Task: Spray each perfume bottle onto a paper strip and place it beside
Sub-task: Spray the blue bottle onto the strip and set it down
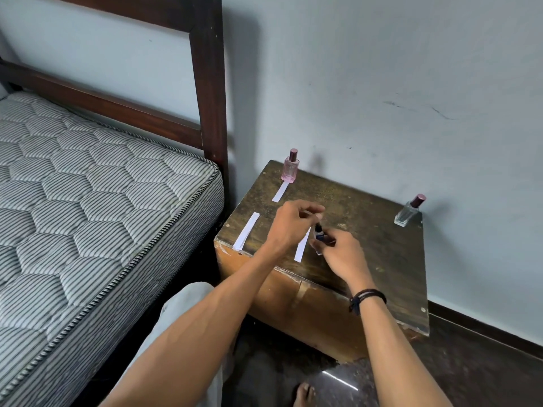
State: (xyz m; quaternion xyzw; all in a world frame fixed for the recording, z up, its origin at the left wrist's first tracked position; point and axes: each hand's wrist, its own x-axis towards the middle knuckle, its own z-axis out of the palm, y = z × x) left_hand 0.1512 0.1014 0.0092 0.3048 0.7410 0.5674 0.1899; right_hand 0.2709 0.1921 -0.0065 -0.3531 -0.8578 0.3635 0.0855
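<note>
Steadying the dark blue bottle (318, 234), right hand (342, 255) curled round its lower part.
Left hand (289, 226) arches over its top, fingers (315, 209) curled; holding anything? Can't tell.

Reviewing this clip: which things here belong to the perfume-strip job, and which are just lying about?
Job: dark blue glass perfume bottle, held by left hand and right hand; pink glass bottle; clear glass bottle with maroon cap; three white paper strips; wooden bedside table.
Lying about: striped quilted mattress; dark wooden bed frame.

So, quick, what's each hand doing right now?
Left hand: curled over the blue bottle; grip cannot be told.
Right hand: holding the blue bottle.
</note>
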